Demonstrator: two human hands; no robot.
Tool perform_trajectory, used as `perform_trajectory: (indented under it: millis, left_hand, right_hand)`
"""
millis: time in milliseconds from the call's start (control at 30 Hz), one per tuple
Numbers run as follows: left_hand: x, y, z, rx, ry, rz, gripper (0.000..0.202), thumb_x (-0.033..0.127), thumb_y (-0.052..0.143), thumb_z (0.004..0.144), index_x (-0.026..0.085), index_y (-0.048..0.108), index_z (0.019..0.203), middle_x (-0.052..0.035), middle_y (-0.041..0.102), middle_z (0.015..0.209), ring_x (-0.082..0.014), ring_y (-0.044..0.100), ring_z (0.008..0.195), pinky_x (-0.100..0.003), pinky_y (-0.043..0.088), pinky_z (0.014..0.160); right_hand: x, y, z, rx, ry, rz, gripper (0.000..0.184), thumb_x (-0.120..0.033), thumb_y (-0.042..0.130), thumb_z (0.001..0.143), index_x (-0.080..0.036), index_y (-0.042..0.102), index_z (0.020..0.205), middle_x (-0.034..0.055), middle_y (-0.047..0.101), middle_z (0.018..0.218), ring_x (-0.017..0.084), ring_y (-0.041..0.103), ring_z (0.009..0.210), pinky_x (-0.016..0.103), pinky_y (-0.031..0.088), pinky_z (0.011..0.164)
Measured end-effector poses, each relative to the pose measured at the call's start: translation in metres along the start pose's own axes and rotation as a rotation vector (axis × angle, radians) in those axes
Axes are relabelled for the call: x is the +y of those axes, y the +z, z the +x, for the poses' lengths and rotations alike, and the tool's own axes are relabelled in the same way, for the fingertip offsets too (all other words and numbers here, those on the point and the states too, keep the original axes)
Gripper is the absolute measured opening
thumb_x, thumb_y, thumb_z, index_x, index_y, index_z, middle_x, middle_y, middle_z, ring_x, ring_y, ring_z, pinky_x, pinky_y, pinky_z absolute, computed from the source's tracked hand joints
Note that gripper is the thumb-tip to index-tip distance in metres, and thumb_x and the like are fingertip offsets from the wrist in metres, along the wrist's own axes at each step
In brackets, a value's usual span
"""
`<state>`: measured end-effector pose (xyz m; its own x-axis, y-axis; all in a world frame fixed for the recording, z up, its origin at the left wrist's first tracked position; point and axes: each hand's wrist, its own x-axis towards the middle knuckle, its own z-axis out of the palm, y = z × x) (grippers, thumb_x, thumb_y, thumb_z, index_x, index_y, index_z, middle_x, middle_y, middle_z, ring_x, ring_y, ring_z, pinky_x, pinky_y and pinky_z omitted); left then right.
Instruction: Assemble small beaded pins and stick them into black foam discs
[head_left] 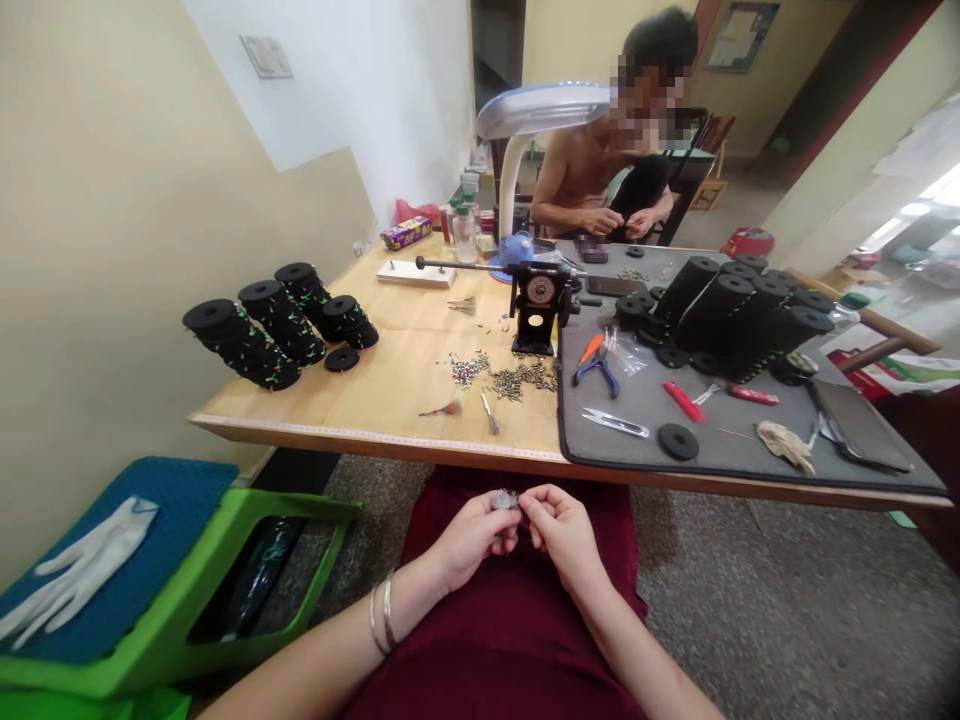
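Note:
Over the dark red cloth on my lap (495, 610), my left hand (480, 528) is closed around a small grey bristly bundle (505, 499). The bundle's spiky tips stick out above the thumb. My right hand (553, 522) pinches with thumb and forefinger right at the bundle's edge; anything between those fingertips is too small to make out. Beyond my hands, two thin brush-like bundles (450, 408) lie near the table's front edge. Behind them are a heap of tiny coloured beads (469, 370) and a heap of small metal pieces (517, 380).
A black hand-cranked winder (538, 300) stands mid-table. Stacked black foam spools rise at left (262, 325) and right (720, 305). Pliers (598, 368) and thread snips (615, 422) lie on the grey mat (600, 440). A person (592, 190) works opposite, beside a lamp (540, 105). A green stool (165, 640) stands left.

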<state>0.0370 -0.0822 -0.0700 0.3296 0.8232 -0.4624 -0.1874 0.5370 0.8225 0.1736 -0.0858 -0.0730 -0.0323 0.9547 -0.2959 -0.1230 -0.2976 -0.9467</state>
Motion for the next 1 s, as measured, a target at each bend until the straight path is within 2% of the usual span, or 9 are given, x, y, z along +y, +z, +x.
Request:
perform_trajectory:
  millis: [233,567,767,1000]
  left_hand:
    - [-0.0001,0.0025,-0.0016,0.025,0.039,0.076,0.013,0.024,0.059,0.072,0.016,0.049,0.068,0.0045,0.049,0.052,-0.0063,0.045,0.045,-0.018,0.027,0.043]
    - [0.0029,0.0028,-0.0053,0.026,0.077,0.024,0.021,0.033,0.062,0.073,0.017,0.048,0.071,0.0049,0.05,0.054,-0.0067,0.045,0.047,-0.019,0.027,0.045]
    - [0.0032,0.0046,-0.0064,0.018,0.121,0.065,0.024,0.036,0.062,0.073,0.018,0.046,0.068,0.0053,0.05,0.053,-0.0072,0.045,0.047,-0.02,0.028,0.046]
    - [-0.0011,0.0033,-0.0049,-0.004,0.089,0.053,0.026,0.038,0.062,0.074,0.017,0.046,0.071,0.0046,0.051,0.055,-0.0073,0.046,0.048,-0.02,0.029,0.047]
  right_hand:
    - [0.0007,0.0002,0.0,0.007,-0.005,-0.048,0.029,-0.043,0.066,0.069,-0.016,0.057,0.068,-0.008,0.045,0.036,0.005,0.032,0.032,0.018,0.024,0.036]
    - [-0.0008,0.0023,-0.0019,0.041,0.003,-0.012,0.027,-0.041,0.064,0.07,-0.016,0.055,0.069,-0.0087,0.044,0.037,0.005,0.032,0.032,0.018,0.023,0.036]
    - [0.0007,0.0027,-0.0013,0.037,-0.002,-0.003,0.027,-0.042,0.065,0.07,-0.016,0.055,0.069,-0.009,0.044,0.036,0.005,0.032,0.032,0.018,0.024,0.035]
    - [0.0031,0.0031,-0.0024,0.001,-0.003,-0.003,0.03,-0.045,0.065,0.071,-0.016,0.055,0.069,-0.0089,0.043,0.036,0.005,0.032,0.031,0.018,0.025,0.036]
